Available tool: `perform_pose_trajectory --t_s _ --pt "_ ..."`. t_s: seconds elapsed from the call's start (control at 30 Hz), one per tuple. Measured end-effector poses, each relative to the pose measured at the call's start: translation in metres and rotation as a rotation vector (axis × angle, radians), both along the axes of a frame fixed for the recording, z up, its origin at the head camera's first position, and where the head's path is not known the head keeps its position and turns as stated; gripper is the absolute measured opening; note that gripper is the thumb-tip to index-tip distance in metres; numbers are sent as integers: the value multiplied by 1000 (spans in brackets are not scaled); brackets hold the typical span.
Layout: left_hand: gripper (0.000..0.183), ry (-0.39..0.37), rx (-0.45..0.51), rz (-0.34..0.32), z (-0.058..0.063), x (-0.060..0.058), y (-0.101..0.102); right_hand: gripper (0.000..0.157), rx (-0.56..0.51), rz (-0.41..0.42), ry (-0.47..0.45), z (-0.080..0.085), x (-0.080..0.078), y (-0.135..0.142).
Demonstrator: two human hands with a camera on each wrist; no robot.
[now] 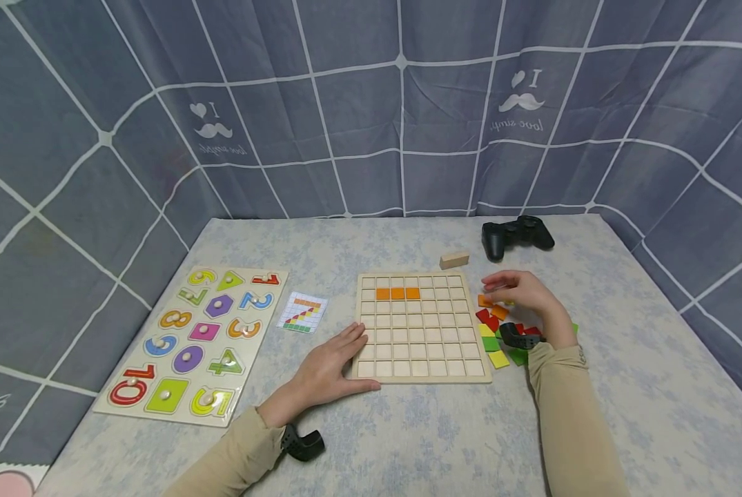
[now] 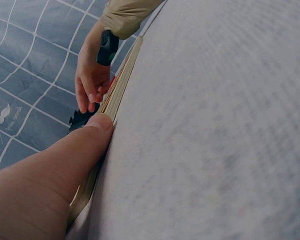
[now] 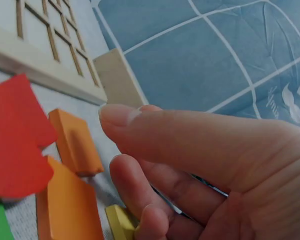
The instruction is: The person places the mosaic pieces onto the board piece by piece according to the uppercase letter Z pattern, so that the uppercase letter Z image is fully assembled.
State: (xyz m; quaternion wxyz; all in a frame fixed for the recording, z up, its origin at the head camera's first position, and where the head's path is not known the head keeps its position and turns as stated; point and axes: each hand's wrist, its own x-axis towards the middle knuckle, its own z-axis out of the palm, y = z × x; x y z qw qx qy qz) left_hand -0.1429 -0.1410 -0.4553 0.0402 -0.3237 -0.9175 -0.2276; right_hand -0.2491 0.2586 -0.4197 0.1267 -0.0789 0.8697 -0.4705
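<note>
A wooden grid board (image 1: 420, 378) lies on the table, with 3 orange tiles (image 1: 398, 294) side by side in one of its far rows. My left hand (image 1: 324, 373) rests at the board's near left corner, fingers extended over the left edge and thumb along the near edge. Right of the board, my right hand (image 1: 526, 293) hovers over loose coloured tiles, its fingers loosely bent. Below the thumb in the right wrist view lie an orange tile (image 3: 79, 142), a second orange tile (image 3: 72, 205) and a yellow tile (image 3: 120, 223). Red tiles (image 3: 15, 140) are beside them.
A small wooden block (image 1: 454, 260) and a black game controller (image 1: 516, 235) stand beyond the board. Left of it are a pattern card (image 1: 304, 313) and a number-and-shape puzzle board (image 1: 178, 379). A grey-blue checked curtain (image 1: 358, 124) encloses the table's back and sides.
</note>
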Motion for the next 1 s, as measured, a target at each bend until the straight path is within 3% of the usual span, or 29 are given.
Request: perform_pose_trajectory --t_s 0.33,1.0 --pt "87 -7 -5 3 0 0 0 46 2 2 -59 -4 -1 -1" --pt "87 -1 -6 0 0 -1 0 35 176 -1 -17 0 -3 -9"
